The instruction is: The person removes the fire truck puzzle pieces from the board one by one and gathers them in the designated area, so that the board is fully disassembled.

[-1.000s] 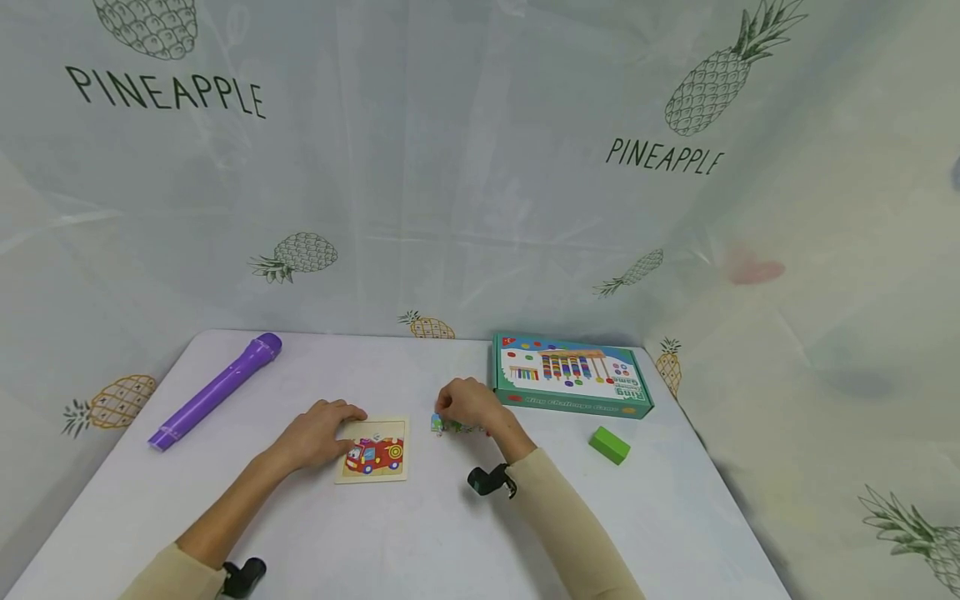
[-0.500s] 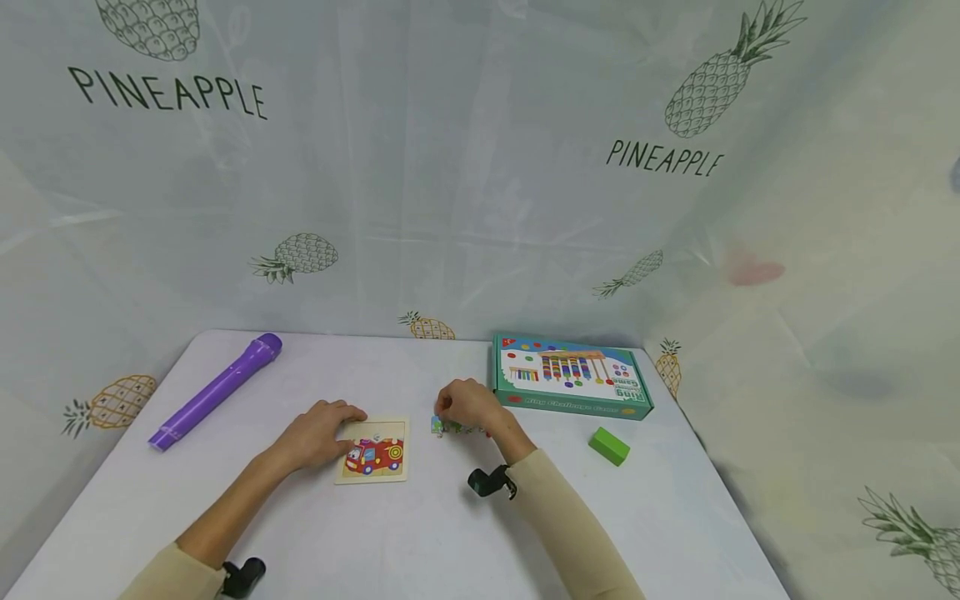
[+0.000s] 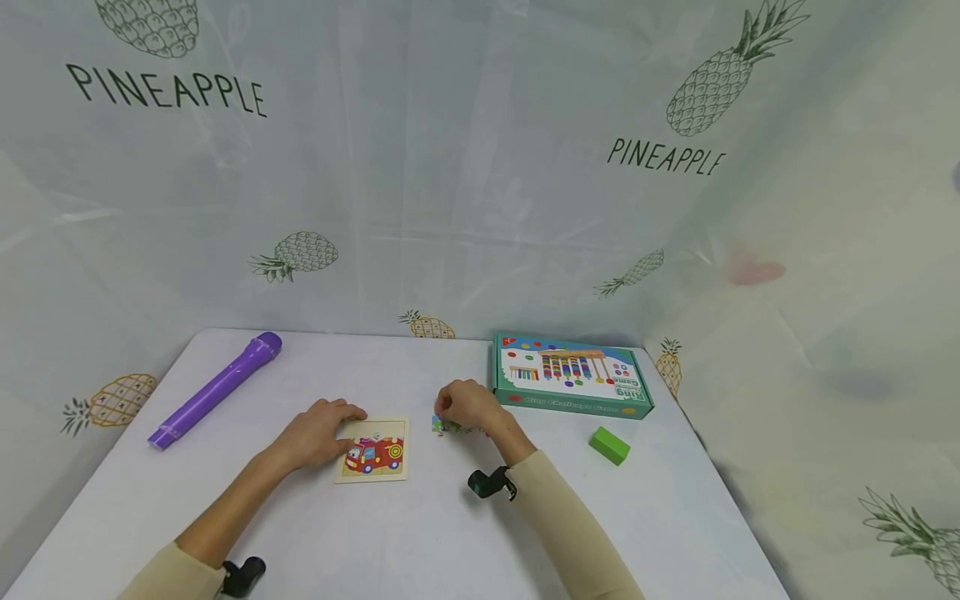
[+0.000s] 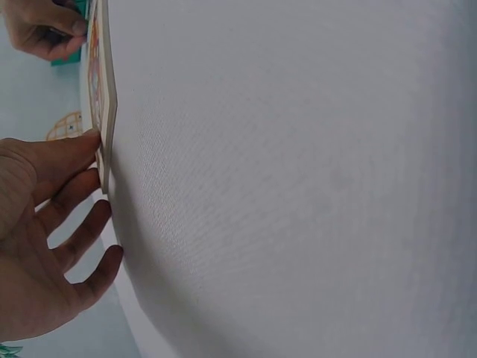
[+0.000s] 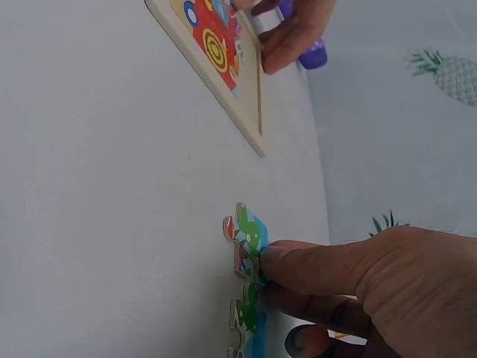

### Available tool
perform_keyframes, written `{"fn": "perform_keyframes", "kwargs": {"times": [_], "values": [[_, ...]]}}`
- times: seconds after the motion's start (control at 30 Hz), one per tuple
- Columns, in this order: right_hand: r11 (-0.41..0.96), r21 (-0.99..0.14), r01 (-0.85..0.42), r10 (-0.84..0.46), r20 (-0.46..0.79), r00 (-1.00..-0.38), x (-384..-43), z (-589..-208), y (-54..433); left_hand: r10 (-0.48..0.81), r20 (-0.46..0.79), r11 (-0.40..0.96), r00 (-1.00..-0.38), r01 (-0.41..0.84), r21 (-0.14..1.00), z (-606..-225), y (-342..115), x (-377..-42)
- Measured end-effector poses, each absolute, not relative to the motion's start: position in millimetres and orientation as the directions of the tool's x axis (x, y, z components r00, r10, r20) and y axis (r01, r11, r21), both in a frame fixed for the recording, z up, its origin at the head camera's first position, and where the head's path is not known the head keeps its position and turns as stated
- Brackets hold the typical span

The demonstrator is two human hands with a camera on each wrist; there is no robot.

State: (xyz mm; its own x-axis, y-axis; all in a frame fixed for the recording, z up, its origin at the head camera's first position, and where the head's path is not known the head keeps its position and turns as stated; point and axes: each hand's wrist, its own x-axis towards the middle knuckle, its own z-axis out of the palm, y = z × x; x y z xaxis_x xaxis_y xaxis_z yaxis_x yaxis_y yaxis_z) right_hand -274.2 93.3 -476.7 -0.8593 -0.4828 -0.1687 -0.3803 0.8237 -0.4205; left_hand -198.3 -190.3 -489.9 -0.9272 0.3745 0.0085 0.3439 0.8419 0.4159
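Note:
A small wooden jigsaw board [image 3: 371,478] lies on the white table, with a red fire engine in its lower part and a bare strip along its top. My left hand [image 3: 315,437] grips the board at its upper left edge, thumb [image 4: 78,153] and index finger on the rim, the other fingers spread. To the right of the board my right hand [image 3: 468,404] pinches a green and blue puzzle piece [image 5: 246,235] between thumb and fingers, close over the table. A second puzzle piece [image 5: 244,313] lies right beside it, partly hidden by the hand.
A purple tube-shaped toy [image 3: 213,392] lies at the back left. At the back right is a green game box [image 3: 573,375], with a green block [image 3: 609,446] in front of it. A pineapple-print curtain [image 3: 450,167] hangs behind the table [image 3: 390,542].

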Motion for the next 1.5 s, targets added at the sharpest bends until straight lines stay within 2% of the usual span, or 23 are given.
{"fn": "perform_keyframes", "kwargs": {"times": [0.43,0.77,1.13,1.5], "values": [[0.805,-0.436,-0.403,-0.501,-0.136,-0.854,-273,-476,95,0.394,0.042,0.854,-0.918,0.382,0.354,-494,-188,-200],[0.763,-0.509,-0.399,-0.524,-0.125,-0.842,-259,-470,77,0.366,0.029,0.869,-0.93,0.353,0.348,-497,-189,-199],[0.775,-0.42,-0.473,-0.565,-0.124,-0.816,-224,-484,56,0.371,0.016,0.87,-0.928,0.354,0.342,-495,-186,-200],[0.839,-0.247,-0.485,-0.517,-0.086,-0.851,-210,-485,43,0.364,0.042,0.864,-0.93,0.354,0.357,-494,-185,-201]]}}
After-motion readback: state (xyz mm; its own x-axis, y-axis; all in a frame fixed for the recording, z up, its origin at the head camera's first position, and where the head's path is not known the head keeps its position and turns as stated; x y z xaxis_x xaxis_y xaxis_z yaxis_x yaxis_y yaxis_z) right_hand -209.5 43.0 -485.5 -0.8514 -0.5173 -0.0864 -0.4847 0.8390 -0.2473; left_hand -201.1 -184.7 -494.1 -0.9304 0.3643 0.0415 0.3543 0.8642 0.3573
